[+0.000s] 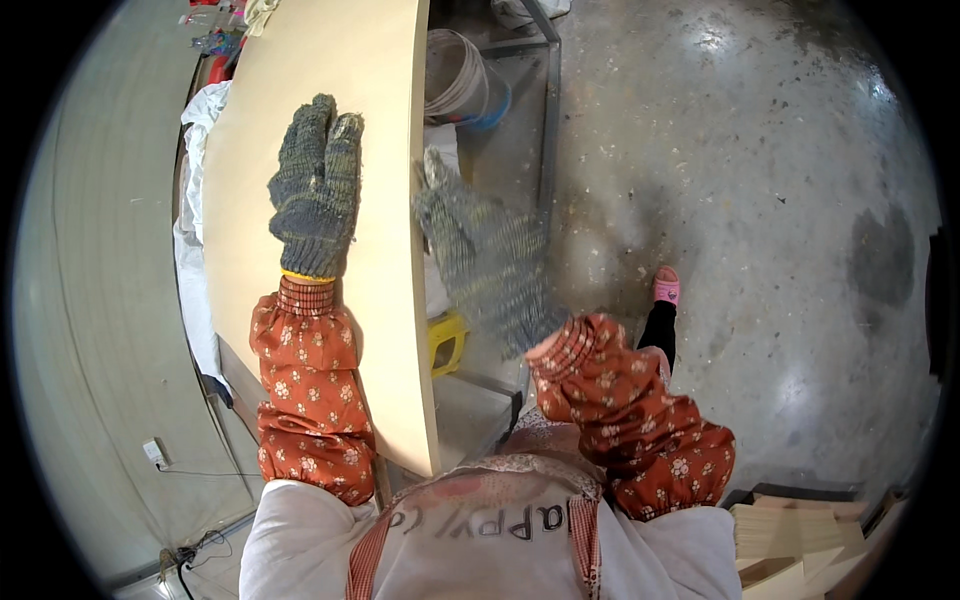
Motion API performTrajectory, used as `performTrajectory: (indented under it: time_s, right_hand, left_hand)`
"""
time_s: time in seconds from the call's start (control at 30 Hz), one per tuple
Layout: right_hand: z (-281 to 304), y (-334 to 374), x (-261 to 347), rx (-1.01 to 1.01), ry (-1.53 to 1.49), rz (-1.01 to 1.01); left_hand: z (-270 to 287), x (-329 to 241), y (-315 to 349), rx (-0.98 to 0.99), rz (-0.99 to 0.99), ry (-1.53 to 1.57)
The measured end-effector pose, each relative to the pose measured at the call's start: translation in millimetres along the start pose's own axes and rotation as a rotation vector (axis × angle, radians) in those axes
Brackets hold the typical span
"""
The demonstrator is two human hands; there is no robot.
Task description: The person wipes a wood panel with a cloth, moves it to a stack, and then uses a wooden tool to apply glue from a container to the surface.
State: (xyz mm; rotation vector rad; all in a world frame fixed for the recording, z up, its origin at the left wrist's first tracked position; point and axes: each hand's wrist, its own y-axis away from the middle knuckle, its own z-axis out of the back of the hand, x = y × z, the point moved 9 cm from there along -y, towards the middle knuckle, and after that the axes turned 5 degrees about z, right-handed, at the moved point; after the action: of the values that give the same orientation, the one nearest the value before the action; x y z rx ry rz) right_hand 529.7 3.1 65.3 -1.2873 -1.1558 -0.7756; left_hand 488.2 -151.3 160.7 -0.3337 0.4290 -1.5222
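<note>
Grey-knit-gloved left hand [315, 190] flat, unclenched; grey-knit-gloved right hand's [485, 245] grip unclear; long flat cream panel [388, 290] runs twelve-to-six, beneath left, at right's nine o'clock.

Left hand [315, 190] flat — right hand [490, 250] slanted

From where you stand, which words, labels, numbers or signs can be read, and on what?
Pale clothing front: dark lettering between the checked straps; I won't copy its wording.
Pink slipper: a small dark mark, too small to read.
Gloved left hand, pale board: no lettering visible.
</note>
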Motion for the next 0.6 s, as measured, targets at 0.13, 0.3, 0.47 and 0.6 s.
performTrajectory:
  time_s: [0.13,0.3,0.47,0.6]
  right_hand:
    - [-5.6,17.0,2.1,0.010,-0.002,0.061]
    - [-4.8,3.2,-5.3,0.156,-0.088,-0.189]
    - [-2.9,11.8,0.2,0.069,-0.036,-0.019]
    - [5.1,-2.9,2.4,0.038,-0.050,0.046]
  left_hand:
    - [-4.6,0.5,4.8,0.006,0.001,-0.059]
    - [-1.8,-1.2,0.5,0.028,0.014,-0.014]
    - [-8.5,10.7,4.0,0.021,0.021,-0.049]
    - [-4.9,-1.1,-2.0,0.023,0.059,-0.001]
